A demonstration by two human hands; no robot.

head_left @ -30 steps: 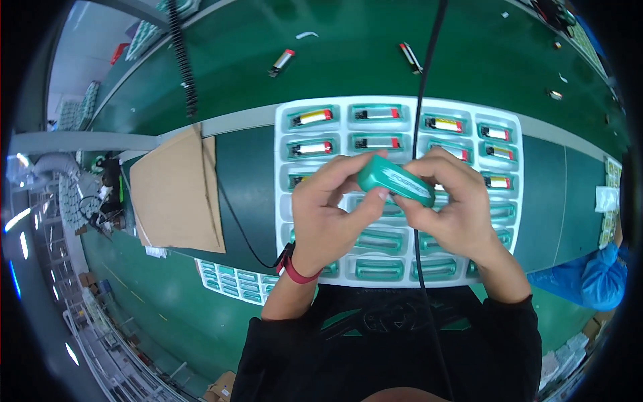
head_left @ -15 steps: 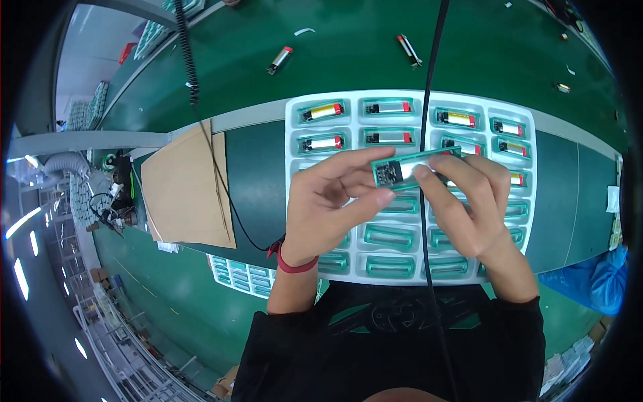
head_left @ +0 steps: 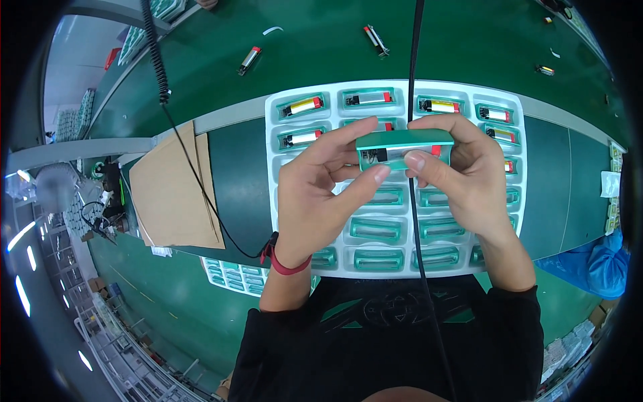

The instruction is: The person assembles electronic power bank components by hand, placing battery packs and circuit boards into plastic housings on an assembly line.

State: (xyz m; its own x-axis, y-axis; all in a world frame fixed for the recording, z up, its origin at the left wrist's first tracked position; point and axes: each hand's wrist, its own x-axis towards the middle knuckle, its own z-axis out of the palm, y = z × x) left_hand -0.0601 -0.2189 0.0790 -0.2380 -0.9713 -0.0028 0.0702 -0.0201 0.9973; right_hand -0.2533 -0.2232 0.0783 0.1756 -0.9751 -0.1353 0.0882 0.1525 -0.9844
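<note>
Green case [head_left: 403, 143], levelled since earlier, battery [head_left: 395, 153] inside, fingers [head_left: 429, 166] at both ends

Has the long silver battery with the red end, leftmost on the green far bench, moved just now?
Yes, left: the battery now lies past the left edge of the white plastic tray.

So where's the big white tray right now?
In the head view, the big white tray sits just right of centre on the bench, beneath the left hand and right hand, with the brown cardboard to its left.
</note>
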